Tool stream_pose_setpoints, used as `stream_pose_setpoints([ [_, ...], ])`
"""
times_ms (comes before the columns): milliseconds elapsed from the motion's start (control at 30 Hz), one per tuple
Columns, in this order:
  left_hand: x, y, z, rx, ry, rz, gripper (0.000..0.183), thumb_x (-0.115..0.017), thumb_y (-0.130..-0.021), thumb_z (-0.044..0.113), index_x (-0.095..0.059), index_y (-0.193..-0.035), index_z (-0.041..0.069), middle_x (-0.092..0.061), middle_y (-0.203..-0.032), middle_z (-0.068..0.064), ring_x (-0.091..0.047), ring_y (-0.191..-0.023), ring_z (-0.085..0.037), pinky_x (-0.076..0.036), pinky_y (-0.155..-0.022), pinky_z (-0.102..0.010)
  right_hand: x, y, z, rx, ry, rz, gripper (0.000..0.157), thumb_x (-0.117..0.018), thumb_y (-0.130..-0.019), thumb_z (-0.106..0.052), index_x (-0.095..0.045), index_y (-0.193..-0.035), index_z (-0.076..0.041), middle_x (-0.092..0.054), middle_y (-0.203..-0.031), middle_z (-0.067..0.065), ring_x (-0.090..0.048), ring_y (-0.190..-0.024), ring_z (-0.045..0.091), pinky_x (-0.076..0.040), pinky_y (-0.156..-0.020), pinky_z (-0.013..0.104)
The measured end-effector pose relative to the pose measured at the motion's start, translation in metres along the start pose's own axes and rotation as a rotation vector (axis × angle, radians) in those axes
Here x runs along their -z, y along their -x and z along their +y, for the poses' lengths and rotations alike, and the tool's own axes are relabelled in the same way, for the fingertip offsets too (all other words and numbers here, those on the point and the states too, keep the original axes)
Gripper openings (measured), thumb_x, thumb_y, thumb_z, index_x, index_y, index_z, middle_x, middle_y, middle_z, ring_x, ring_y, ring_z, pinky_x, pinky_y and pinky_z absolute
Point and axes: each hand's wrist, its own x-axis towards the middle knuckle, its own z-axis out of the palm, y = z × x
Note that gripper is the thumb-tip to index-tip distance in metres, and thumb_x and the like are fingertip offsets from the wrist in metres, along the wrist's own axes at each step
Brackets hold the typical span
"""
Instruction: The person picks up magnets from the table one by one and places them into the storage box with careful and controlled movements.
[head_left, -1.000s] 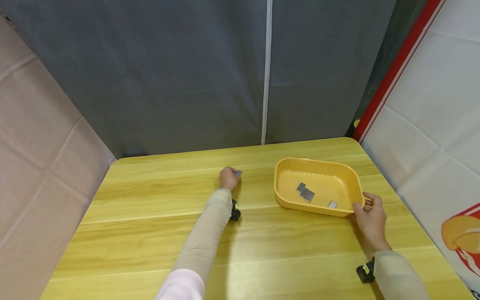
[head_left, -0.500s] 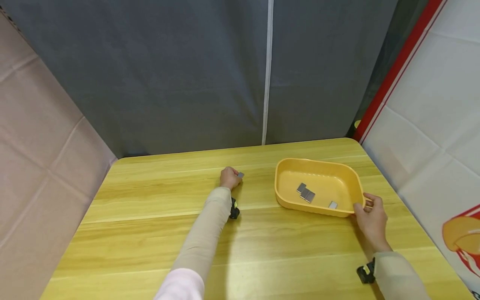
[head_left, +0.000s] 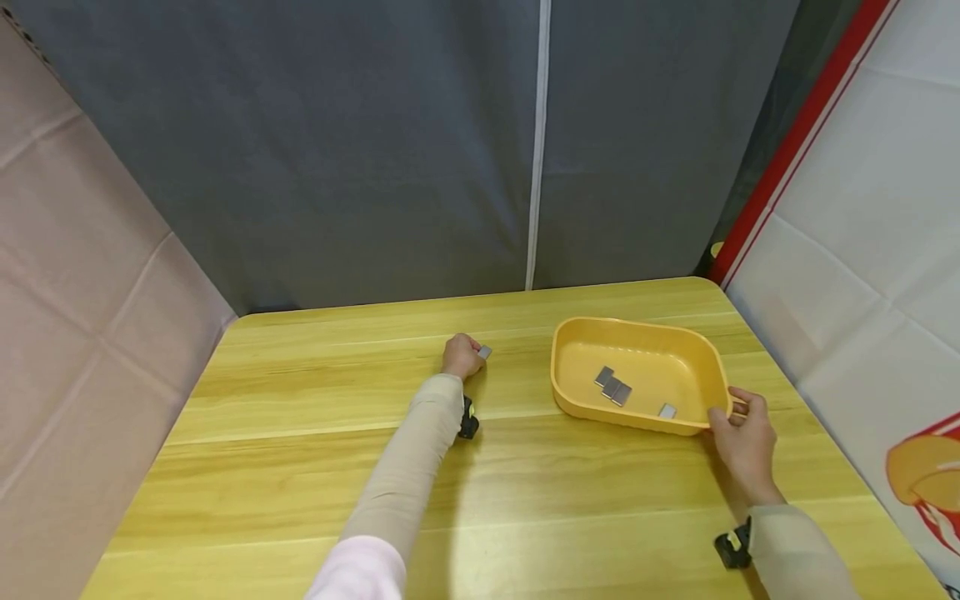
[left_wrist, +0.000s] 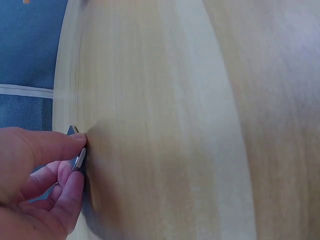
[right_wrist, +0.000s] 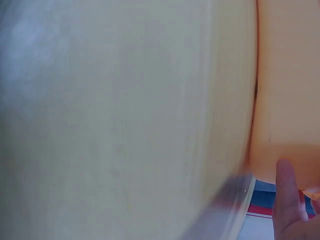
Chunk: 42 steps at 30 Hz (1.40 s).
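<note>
Between thumb and fingers, my left hand pinches a small flat grey rectangular piece, held over the back middle of the table. Seen from the left wrist, the thin edge of this grey piece shows between the thumb and fingertips. My right hand grips the front right corner of a yellow plastic tray, thumb on the near side and fingers at the right end. Several similar grey pieces lie in the tray: a cluster left of the middle and a single piece near the front right.
The wood-grain table carries the tray on its right side. Behind it hangs a dark grey curtain with a white strip. A pinkish cloth wall flanks the left, a white panel with red trim the right.
The grey piece in my left hand has shifted slightly to the right and down, its angle a little changed. My right hand keeps its hold on the tray, which looks still.
</note>
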Motion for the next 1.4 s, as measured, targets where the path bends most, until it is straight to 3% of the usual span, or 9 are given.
stream_pose_setpoints([
  [167,-0.002,-0.001,0.0,-0.019,-0.053,0.009,0.023,-0.077,-0.062,0.023,-0.066,-0.082,0.019,-0.059,-0.081,0.002,-0.054,-0.07,-0.019,-0.046,-0.055,-0.032,0.0,0.0,0.0,0.002,-0.011,-0.001,0.044,-0.046,-0.082,-0.006,-0.038,-0.124,0.003,-0.047,-0.106,0.022,-0.04,-0.062,-0.012,-0.043,-0.045,0.01],
  [300,0.018,0.025,0.021,-0.088,-0.066,0.051,0.017,-0.075,-0.063,0.022,-0.065,-0.076,0.02,-0.057,-0.073,0.005,-0.051,-0.063,-0.015,-0.042,-0.05,-0.027,0.0,0.001,0.0,-0.004,-0.001,0.0,0.044,-0.046,-0.082,-0.007,-0.038,-0.124,0.002,-0.047,-0.106,0.021,-0.04,-0.063,-0.012,-0.043,-0.046,0.01],
  [400,0.053,0.068,0.062,-0.108,-0.079,0.053,0.014,-0.073,-0.064,0.017,-0.066,-0.076,0.016,-0.058,-0.071,0.003,-0.051,-0.061,-0.015,-0.041,-0.049,-0.026,0.0,0.001,-0.001,-0.004,0.004,0.002,0.044,-0.045,-0.082,-0.007,-0.038,-0.124,0.002,-0.047,-0.107,0.021,-0.039,-0.062,-0.013,-0.043,-0.045,0.01],
  [533,0.12,0.144,0.139,-0.034,-0.065,-0.018,0.016,-0.069,-0.069,0.005,-0.066,-0.084,0.004,-0.061,-0.079,-0.007,-0.054,-0.069,-0.021,-0.046,-0.059,-0.031,0.001,0.0,-0.001,0.006,0.008,0.003,0.043,-0.045,-0.082,-0.007,-0.038,-0.123,0.003,-0.048,-0.106,0.022,-0.038,-0.062,-0.013,-0.042,-0.045,0.009],
  [600,0.147,0.177,0.169,-0.014,-0.06,-0.03,0.016,-0.068,-0.07,0.0,-0.066,-0.085,0.0,-0.061,-0.081,-0.01,-0.054,-0.071,-0.022,-0.046,-0.061,-0.031,0.001,0.0,-0.001,0.009,0.013,0.005,0.043,-0.045,-0.082,-0.007,-0.039,-0.123,0.002,-0.048,-0.106,0.022,-0.038,-0.063,-0.013,-0.041,-0.045,0.009],
  [700,0.17,0.206,0.193,-0.014,-0.071,-0.027,0.013,-0.067,-0.074,0.002,-0.065,-0.086,-0.001,-0.061,-0.082,-0.01,-0.054,-0.073,-0.021,-0.046,-0.065,-0.03,0.001,0.0,-0.001,0.01,0.02,0.006,0.043,-0.046,-0.082,-0.008,-0.039,-0.123,0.002,-0.048,-0.106,0.022,-0.039,-0.063,-0.012,-0.041,-0.045,0.008],
  [867,0.175,0.215,0.2,-0.056,-0.114,-0.009,0.01,-0.066,-0.078,0.01,-0.065,-0.083,0.001,-0.06,-0.078,-0.007,-0.052,-0.07,-0.02,-0.044,-0.064,-0.028,0.001,0.001,-0.002,0.006,0.025,0.004,0.043,-0.046,-0.082,-0.008,-0.039,-0.123,0.002,-0.048,-0.106,0.022,-0.046,-0.066,-0.004,-0.041,-0.045,0.008],
  [1167,0.175,0.214,0.2,-0.056,-0.102,-0.004,0.004,-0.066,-0.074,0.004,-0.066,-0.077,0.002,-0.06,-0.073,-0.006,-0.052,-0.067,-0.018,-0.045,-0.064,-0.028,0.001,0.0,-0.001,0.006,0.02,-0.002,0.044,-0.046,-0.082,-0.008,-0.038,-0.124,0.002,-0.047,-0.107,0.022,-0.045,-0.065,-0.005,-0.041,-0.045,0.009],
  [1400,0.179,0.221,0.201,-0.09,-0.107,0.014,0.008,-0.067,-0.076,0.013,-0.065,-0.072,0.006,-0.059,-0.072,-0.003,-0.051,-0.067,-0.015,-0.043,-0.063,-0.025,0.001,0.0,0.0,0.006,0.017,0.007,0.044,-0.046,-0.081,-0.007,-0.039,-0.123,0.002,-0.048,-0.106,0.022,-0.042,-0.065,-0.008,-0.042,-0.046,0.009],
])
